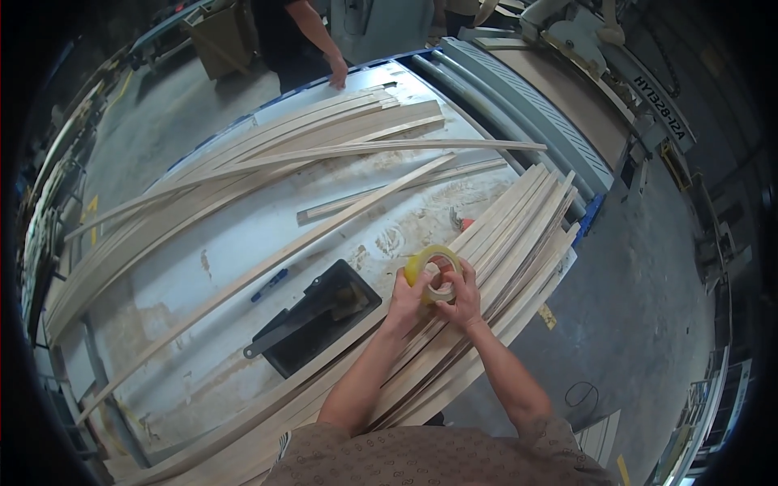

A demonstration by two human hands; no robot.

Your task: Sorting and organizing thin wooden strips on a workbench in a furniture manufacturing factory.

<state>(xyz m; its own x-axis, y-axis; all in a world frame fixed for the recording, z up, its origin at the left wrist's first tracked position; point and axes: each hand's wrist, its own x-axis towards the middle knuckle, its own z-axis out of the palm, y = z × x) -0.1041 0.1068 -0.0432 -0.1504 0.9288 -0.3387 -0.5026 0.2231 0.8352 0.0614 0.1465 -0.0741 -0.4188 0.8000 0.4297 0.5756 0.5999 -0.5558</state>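
White, scuffed table (pixel 166 368) is marked with brown smears and patches, and its far edge is trimmed in blue. Tape (pixel 419 261), a clear yellowish roll, is held over the near stack (pixel 519 219), ring opening facing up; whether the wood is touched by it cannot be told. Its left side is grasped by the left hand (pixel 403 304), its right side by the right hand (pixel 463 301); both are curled around the rim.

Pale wood strips are piled in the near stack, running under the forearms. More are laid in the far stack (pixel 219 182), crossed on top by a long strip (pixel 356 149). The middle is crossed slantwise by a lone strip (pixel 267 263). Between that and the near stack, a black tray (pixel 284 348) is set, with a blue pen (pixel 269 285) placed near it. A small red item (pixel 466 224) is partly hidden beside the near stack.

Grey rollers (pixel 486 101) are mounted at the table's upper right end, by a machine (pixel 596 61). Grey floor (pixel 632 324) is marked with yellow. The far edge is neared by a co-worker's hand (pixel 338 71); a brown box (pixel 217 42) is seen behind.
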